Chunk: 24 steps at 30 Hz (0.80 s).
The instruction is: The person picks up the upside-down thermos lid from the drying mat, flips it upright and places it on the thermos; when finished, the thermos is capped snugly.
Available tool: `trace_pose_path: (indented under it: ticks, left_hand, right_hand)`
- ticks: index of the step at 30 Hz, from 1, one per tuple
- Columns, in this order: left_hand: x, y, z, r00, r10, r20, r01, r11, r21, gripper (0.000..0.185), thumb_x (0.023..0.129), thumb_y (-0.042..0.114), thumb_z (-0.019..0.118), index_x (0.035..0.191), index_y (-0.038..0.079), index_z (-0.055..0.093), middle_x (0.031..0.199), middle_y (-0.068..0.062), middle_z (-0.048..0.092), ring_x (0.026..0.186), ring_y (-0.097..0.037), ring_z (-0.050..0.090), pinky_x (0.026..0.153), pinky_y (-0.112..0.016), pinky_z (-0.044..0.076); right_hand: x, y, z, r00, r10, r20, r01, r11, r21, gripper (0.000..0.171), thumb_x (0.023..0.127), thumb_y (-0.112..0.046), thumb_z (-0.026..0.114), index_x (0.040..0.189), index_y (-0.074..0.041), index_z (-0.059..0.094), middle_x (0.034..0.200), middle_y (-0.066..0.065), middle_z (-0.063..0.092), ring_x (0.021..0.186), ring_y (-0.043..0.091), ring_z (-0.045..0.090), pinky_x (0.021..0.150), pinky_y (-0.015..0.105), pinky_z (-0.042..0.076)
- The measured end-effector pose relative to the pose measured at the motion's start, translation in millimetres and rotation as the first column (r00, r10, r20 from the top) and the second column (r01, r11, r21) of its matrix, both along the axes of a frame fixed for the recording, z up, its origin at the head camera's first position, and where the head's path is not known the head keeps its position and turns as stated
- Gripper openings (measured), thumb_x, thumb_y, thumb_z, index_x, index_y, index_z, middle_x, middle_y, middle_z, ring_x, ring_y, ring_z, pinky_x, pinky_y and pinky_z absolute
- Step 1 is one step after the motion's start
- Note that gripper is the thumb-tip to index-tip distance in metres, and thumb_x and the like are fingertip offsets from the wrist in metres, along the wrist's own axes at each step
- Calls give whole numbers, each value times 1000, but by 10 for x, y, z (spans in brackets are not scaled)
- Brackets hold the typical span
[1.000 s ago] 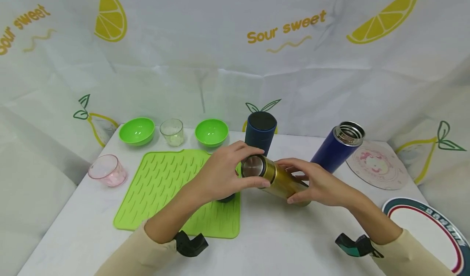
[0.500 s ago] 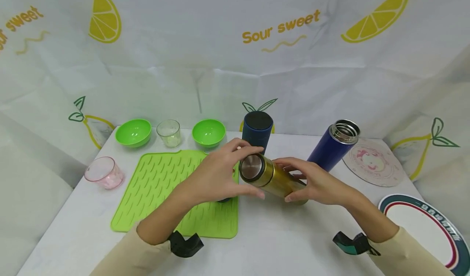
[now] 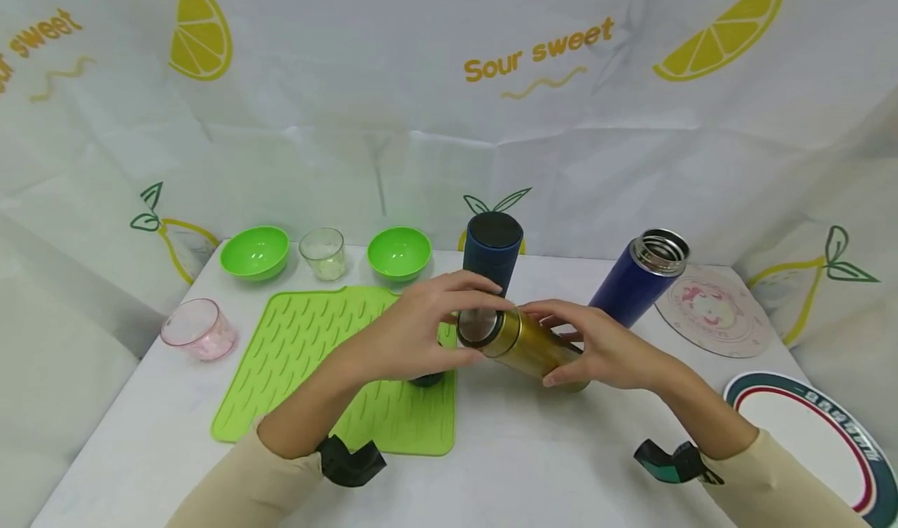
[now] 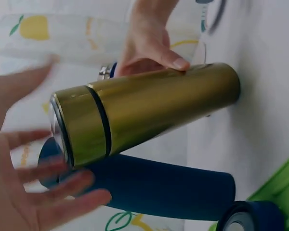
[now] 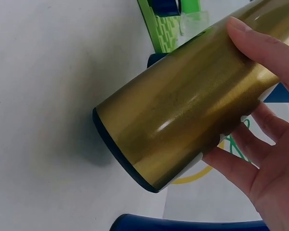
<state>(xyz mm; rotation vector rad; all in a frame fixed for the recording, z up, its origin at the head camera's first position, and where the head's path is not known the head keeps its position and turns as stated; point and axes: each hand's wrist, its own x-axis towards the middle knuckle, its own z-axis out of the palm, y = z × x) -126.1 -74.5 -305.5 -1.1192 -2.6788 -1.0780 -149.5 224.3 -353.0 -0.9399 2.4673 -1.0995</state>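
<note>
A gold thermos flask is held tilted over the white table, its steel-topped lid pointing left. My right hand grips its body, thumb on one side and fingers on the other, as the right wrist view shows. Around the lid my left hand spreads its fingers; in the left wrist view the thumb and fingers stand apart, the thumb off the lid. Behind the flask stands a dark blue bottle. To the right is an uncapped blue thermos with a bare steel mouth.
A green drying mat lies at left, bearing a dark cap partly under my left hand. Two green bowls, a clear glass and a pink glass stand around it. A pink round mat and a white oval board lie right.
My left hand has loosened from the flask's lid, its thumb and fingers shifting around it. The right hand keeps its grip, and the flask stays at nearly the same tilt.
</note>
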Motion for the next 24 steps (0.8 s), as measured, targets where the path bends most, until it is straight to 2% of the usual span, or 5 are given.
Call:
trace_pose_path:
  ticks: [5,11,17,20,24]
  left_hand:
    - [14,51,5,991,134,4,-133,987,-95,66,82,60,77,132,20,62,115,5,68,96,-11,64,78,-24,54]
    - [-6,14,25,997,72,8,-71,994,-89,70,78,48,86,139,23,60,122,4,65,103,-11,64,82,-28,57]
    - [20,104,22,977,212,8,-210,971,-119,57,80,58,80,118,17,70,103,3,71,90,-12,62,77,-26,52]
    - [7,107,18,987,163,6,-162,983,-83,54,79,50,84,122,19,73,106,3,69,89,-10,61,76,-25,51]
    - [-48,58,12,999,-51,-14,51,999,-2,52,77,30,90,126,21,73,116,2,66,97,-9,61,71,-21,53]
  right_hand:
    - [-9,-12,3,1000,-2,-4,2,1000,7,84,74,-18,92,146,-26,51,146,3,59,127,33,62,99,58,56]
    - [8,-40,-11,998,-17,-57,19,999,34,86,71,-17,94,145,-29,52,141,0,63,122,28,64,96,53,59]
    - [19,-65,-9,995,-16,-94,22,998,59,87,70,-20,95,144,-31,52,140,-2,63,119,23,66,94,46,61]
    - [15,-59,-9,996,-17,-92,22,998,55,86,70,-19,95,144,-30,53,140,-2,64,119,24,66,93,46,61]
    - [13,-34,-10,997,-16,-73,20,999,49,84,70,-22,95,143,-29,54,139,-2,64,121,25,66,94,47,61]
